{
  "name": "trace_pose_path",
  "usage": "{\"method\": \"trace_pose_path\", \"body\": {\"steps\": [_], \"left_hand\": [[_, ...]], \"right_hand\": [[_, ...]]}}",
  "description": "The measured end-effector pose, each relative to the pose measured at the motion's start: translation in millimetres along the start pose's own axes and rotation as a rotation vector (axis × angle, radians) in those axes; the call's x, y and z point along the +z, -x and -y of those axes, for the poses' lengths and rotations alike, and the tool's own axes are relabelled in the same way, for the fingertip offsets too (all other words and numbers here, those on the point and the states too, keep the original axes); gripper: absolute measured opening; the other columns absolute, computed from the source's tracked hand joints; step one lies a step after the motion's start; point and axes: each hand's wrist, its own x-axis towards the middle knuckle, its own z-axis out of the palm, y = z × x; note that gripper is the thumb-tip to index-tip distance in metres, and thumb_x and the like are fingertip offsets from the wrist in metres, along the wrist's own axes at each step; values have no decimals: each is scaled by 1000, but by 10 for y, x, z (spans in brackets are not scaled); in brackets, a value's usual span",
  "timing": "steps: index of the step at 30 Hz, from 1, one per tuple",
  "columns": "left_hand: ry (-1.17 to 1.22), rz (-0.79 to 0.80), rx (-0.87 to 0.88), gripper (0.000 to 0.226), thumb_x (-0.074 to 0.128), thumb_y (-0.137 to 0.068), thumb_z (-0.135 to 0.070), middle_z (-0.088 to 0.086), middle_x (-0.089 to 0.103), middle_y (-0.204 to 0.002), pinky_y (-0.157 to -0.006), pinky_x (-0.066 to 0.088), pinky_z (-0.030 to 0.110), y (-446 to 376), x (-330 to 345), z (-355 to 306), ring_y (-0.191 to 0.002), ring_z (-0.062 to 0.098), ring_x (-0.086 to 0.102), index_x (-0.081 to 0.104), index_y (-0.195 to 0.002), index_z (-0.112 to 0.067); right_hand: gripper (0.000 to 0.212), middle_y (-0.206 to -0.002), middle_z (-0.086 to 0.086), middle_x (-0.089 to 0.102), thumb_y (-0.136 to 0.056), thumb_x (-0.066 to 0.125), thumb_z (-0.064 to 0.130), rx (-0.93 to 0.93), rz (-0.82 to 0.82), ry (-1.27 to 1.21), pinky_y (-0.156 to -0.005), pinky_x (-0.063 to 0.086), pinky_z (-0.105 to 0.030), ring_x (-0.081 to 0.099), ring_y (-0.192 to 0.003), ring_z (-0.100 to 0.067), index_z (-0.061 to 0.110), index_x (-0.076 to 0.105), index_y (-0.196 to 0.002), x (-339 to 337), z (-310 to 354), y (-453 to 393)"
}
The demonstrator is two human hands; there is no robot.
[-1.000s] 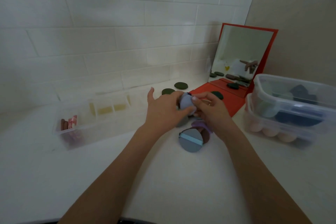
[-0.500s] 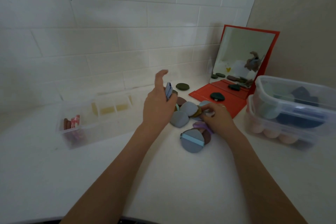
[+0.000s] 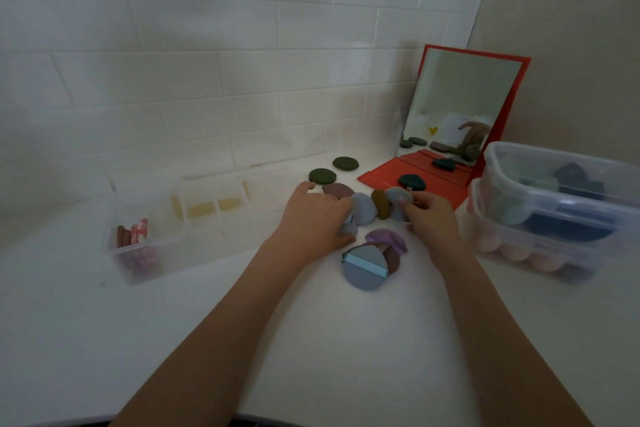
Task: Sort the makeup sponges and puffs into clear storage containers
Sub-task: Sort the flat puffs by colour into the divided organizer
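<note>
Nearest first: blue-grey puff [image 3: 364,270] with a pale blue strap lies flat on the counter [image 3: 311,357], strap running left-right, between the two forearms and just short of both hands. Purple puff [image 3: 387,239] overlaps its far edge.

Left hand [image 3: 317,218] rests palm-down on the loose pile, fingers curled over a grey-blue puff [image 3: 363,210] at its right side. Right hand [image 3: 429,215] pinches another grey-blue puff [image 3: 398,199] at the pile's right end. An olive puff [image 3: 381,203] stands on edge between them.

Judgement: right hand sits nearer the stacked clear containers [image 3: 554,204] at the counter's right edge (already part filled), left hand nearer the divided clear tray [image 3: 180,229] towards the left.

Farther back: two dark green puffs [image 3: 332,170] near the wall, one dark puff on the red mirror stand [image 3: 433,180].

No readable brands, labels or writing.
</note>
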Motion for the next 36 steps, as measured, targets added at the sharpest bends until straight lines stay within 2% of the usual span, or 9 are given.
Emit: {"method": "trace_pose_path", "body": {"steps": [5,8,13,18,25,28,30,32,36], "left_hand": [[90,-93,1,25,50,-91,-33,0,61,-102,-87,37,30,-14,10,-7,-86,20,57,49,-112,-20],[324,-217,-72,19,51,-93,-26,3,59,-93,-72,43,30,0,-37,5,-82,21,57,51,-107,-14],[660,-504,-201,9,58,-87,-10,8,60,-82,-65,45,33,28,-73,33,-72,23,55,50,-92,-10],[698,-641,-279,6,58,-87,-10,4,56,-77,-60,41,27,28,-72,74,-67,18,52,52,-89,-9],[604,-662,-404,6,56,-87,-8,2,56,-73,-60,46,36,27,-49,238,-63,20,53,51,-85,-11],[549,-622,-399,14,56,-88,-9,1,55,-72,-64,48,42,14,-37,225,-64,24,56,46,-82,-17],[547,-628,-380,16,56,-87,-9,1,54,-71,-65,48,43,11,-37,220,-65,27,55,44,-81,-19],[565,-633,-379,13,56,-86,-9,3,56,-71,-64,47,43,17,-37,226,-64,28,55,46,-82,-17],[579,-629,-384,9,55,-85,-8,5,58,-73,-63,45,41,36,-45,223,-65,27,55,50,-83,-14]], "right_hand": [[24,-96,-1,59,-93,55,17,-85,-310,81,-74,37,-25,52,-88,-15,10,62,-115,-35,-4,-2],[21,-97,1,57,-95,52,17,-100,-353,-21,-75,38,-26,52,-89,-13,10,59,-114,-21,-3,-29],[19,-94,-5,55,-92,48,12,-36,-194,94,-65,35,-27,50,-87,-18,6,56,-108,85,-90,-140],[35,-112,-18,57,-89,57,17,-78,-56,550,-77,43,-37,53,-104,-33,5,47,-120,175,-150,-209],[46,-102,0,54,-83,58,-3,-105,-207,-93,-76,44,-24,57,-96,-18,12,42,-123,133,37,-101],[49,-99,7,56,-83,59,-3,-109,-6,-279,-66,47,-14,57,-88,-5,19,47,-125,150,215,-50],[41,-106,1,60,-82,61,-3,-101,236,-195,-57,51,-15,60,-88,-7,19,58,-117,225,252,4],[32,-99,-1,62,-82,61,-1,-113,328,18,-50,55,-22,63,-75,-11,20,63,-106,298,231,71],[16,-83,3,59,-85,57,10,-176,92,245,-49,50,-24,59,-58,-8,17,53,-99,230,214,71]]}}
